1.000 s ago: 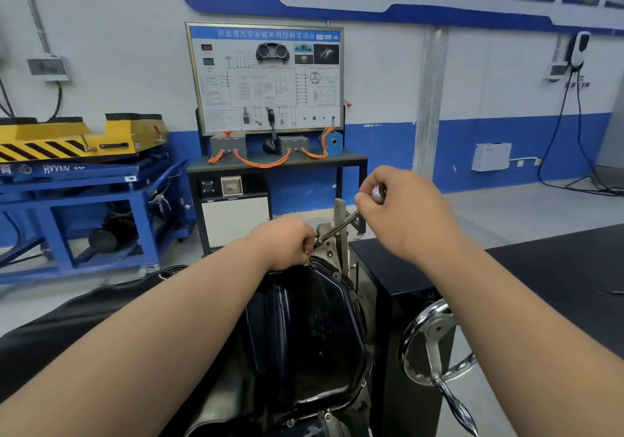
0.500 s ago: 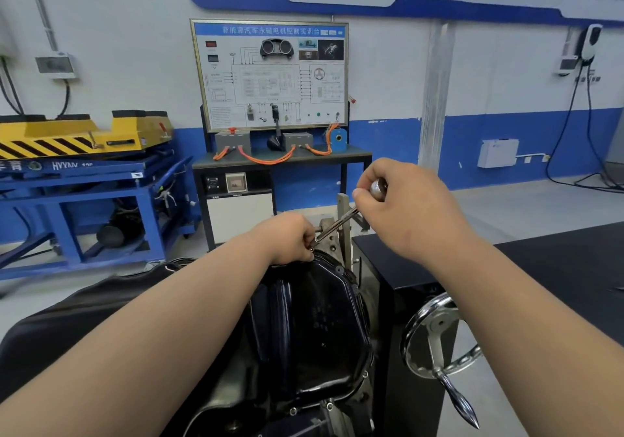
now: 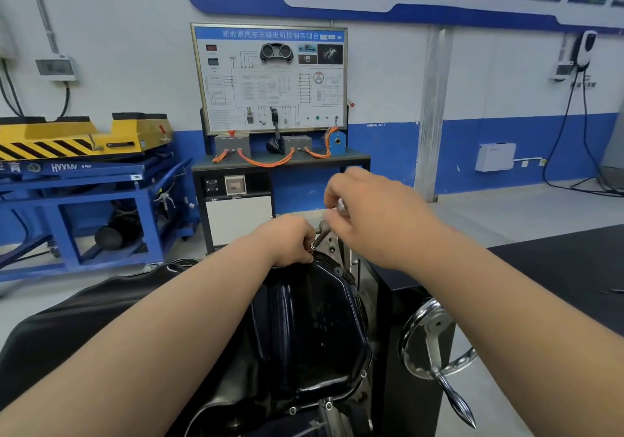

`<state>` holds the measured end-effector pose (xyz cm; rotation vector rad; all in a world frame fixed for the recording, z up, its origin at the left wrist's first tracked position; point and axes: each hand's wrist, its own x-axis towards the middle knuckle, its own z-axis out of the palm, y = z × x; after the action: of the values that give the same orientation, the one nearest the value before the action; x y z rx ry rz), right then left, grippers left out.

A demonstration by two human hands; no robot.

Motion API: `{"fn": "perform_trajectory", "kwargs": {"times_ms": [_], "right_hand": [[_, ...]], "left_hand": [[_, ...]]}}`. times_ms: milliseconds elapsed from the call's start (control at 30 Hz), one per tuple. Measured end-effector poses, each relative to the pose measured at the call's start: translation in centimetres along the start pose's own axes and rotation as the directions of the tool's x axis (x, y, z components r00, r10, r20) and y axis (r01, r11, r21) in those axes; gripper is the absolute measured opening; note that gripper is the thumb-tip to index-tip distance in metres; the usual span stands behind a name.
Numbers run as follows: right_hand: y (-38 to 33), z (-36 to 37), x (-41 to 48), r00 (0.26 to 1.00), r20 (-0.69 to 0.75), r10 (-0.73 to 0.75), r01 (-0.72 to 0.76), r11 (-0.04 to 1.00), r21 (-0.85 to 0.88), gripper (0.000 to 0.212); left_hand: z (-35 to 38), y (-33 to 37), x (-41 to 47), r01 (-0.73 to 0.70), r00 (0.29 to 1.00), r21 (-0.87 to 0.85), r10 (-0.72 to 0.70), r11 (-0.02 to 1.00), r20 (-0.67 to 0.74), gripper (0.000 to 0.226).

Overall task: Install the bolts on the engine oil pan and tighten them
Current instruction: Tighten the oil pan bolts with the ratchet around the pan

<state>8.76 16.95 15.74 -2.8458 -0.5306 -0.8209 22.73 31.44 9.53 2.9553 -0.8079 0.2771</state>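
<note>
1. While the left hand [image 3: 290,242] curls its fingers round the lower tip of the socket wrench [image 3: 319,235] at the far edge of the oil pan [image 3: 304,328], it seems to be steadying the socket on a bolt there. That bolt is hidden under the fingers.
2. The right hand [image 3: 371,215] is closed round the wrench's chrome upper end, above and just right of the left hand. I judge that this split lets one hand turn while the other guides.
3. The wrench shaft tilts up and to the right from the pan's flange, which probably lets the handle swing clear of the pan's raised body.
4. The oil pan sits between the two forearms, its underside facing the person, on an engine carried by the engine stand [image 3: 385,335].
5. It is glossy black with angled, pressed facets that catch the room light, and a flat flange runs round its rim.
6. Along the flange's near edge, small bright bolt heads [image 3: 293,410] sit in their holes. They look seated, but I cannot tell whether they are tight.
7. A chrome handwheel [image 3: 435,335] on the stand lies just right of the pan, with no hand on it. It was likely used to turn the engine so the pan faces upward for this work.
</note>
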Motion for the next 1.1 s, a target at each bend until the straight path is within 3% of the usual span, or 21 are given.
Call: {"fn": "perform_trajectory", "kwargs": {"times_ms": [167,333,467,600,733,900,1000,1100], "right_hand": [[-1.9,-0.6,0.5,0.978,0.180,-0.104,0.105,0.994,0.005,0.022],[-2.2,0.4,-0.2,0.996,0.055,-0.065,0.073,0.983,-0.170,0.028],[-2.3,0.9,-0.5,0.999,-0.024,0.026,-0.031,0.976,-0.214,0.017],[-2.6,0.8,-0.9,0.998,-0.009,0.060,-0.060,0.986,-0.156,0.020],[-3.0,0.0,-1.0,0.995,0.100,0.018,-0.012,0.999,-0.052,0.024],[-3.8,0.6,-0.2,1.000,0.011,0.028,-0.025,0.975,-0.220,0.026],[-4.3,1.0,0.5,0.999,-0.028,0.026,-0.033,0.950,-0.309,0.020],[-4.1,1.0,0.6,0.998,-0.024,0.050,-0.055,0.959,-0.278,0.015]], "left_hand": [[0.0,-0.2,-0.4,-0.030,0.999,-0.017,0.031,0.999,0.044,0.008],[-0.3,-0.5,-1.2,-0.012,0.997,-0.084,0.018,0.996,0.073,0.012],[-0.3,-0.1,-1.5,0.005,0.993,-0.115,0.008,0.993,0.115,0.019],[-0.4,0.1,-1.7,-0.006,0.991,-0.096,0.019,0.995,0.134,0.018],[-0.5,0.2,-1.7,-0.009,0.989,-0.077,0.020,0.997,0.143,0.018],[-0.5,0.0,-1.8,0.020,0.993,-0.050,-0.014,0.999,0.117,0.022],[-0.7,0.0,-2.1,0.018,0.995,-0.013,-0.016,1.000,0.102,0.036],[-0.8,0.0,-2.2,0.017,0.995,-0.011,-0.016,1.000,0.097,0.040]]}}
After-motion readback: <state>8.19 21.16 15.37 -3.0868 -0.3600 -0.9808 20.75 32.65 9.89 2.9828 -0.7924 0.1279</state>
